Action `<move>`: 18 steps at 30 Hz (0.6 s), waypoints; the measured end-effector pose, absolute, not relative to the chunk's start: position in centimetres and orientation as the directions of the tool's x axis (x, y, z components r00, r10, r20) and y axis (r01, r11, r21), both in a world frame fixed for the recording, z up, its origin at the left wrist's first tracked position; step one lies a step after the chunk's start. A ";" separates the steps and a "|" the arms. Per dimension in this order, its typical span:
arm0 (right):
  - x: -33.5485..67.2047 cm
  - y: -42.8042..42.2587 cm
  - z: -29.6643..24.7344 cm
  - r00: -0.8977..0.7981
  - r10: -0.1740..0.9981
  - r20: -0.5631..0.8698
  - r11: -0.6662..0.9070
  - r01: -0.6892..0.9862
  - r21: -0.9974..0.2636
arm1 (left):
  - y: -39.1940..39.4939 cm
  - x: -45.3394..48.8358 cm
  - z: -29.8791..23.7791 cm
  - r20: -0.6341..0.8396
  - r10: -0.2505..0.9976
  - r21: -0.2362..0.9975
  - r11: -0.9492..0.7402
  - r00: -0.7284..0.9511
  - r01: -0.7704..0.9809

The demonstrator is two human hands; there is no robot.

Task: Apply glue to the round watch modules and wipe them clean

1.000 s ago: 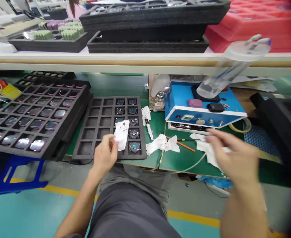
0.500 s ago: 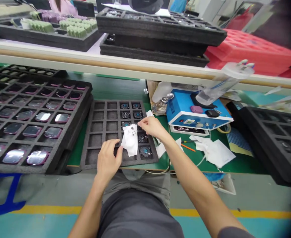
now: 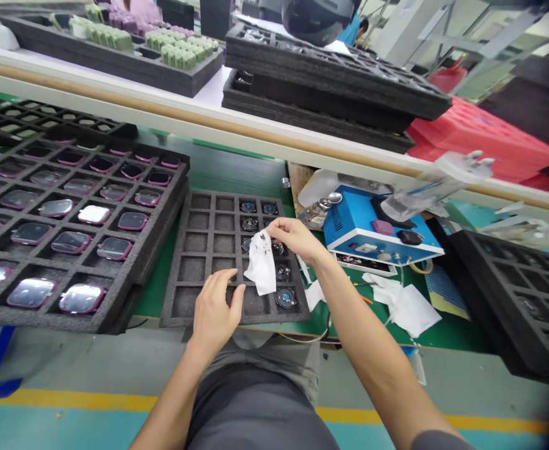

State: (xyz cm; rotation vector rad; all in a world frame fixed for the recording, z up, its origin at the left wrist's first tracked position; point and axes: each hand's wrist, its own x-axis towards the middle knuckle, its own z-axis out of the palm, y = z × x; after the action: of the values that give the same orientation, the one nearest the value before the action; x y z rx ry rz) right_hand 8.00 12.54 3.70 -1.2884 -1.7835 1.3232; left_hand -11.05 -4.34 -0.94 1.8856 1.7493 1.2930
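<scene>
A limp white tissue [image 3: 261, 267] with several small dark bits near its top lies over the foam tray's cells. My right hand [image 3: 297, 239] pinches its upper corner between thumb and fingers. To the tissue's left, my left hand [image 3: 217, 307] hovers over the tray's near edge, its thumb and fingers apart and holding nothing. The dark grey foam tray [image 3: 194, 274] has square cells. Round black watch modules [image 3: 285, 297] sit in its right-hand columns; the tissue and my right hand partly cover some.
At left stands a stacked foam tray [image 3: 128, 275] of purple-framed square pieces. A blue box device [image 3: 349, 219] is at right, with crumpled white tissues [image 3: 415, 309] before it. Another black tray [image 3: 503, 300] stands far right. A shelf edge [image 3: 185, 117] crosses above the bench.
My right hand has closed on the tissue's top corner, and my left hand has come away from its lower edge. The whole view has shifted and tilted slightly.
</scene>
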 end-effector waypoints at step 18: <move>3.6 15.9 4.8 -0.309 0.951 -0.008 0.212 0.668 -0.713 | -4.6 -11.6 -0.6 0.278 0.893 0.916 -0.135 -0.353 0.379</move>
State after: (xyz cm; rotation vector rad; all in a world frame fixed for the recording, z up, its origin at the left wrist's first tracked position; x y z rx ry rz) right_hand 3.60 15.86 4.80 -1.4990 -2.0564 0.8685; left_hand -11.61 -4.57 -0.62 1.4208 1.6850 1.5014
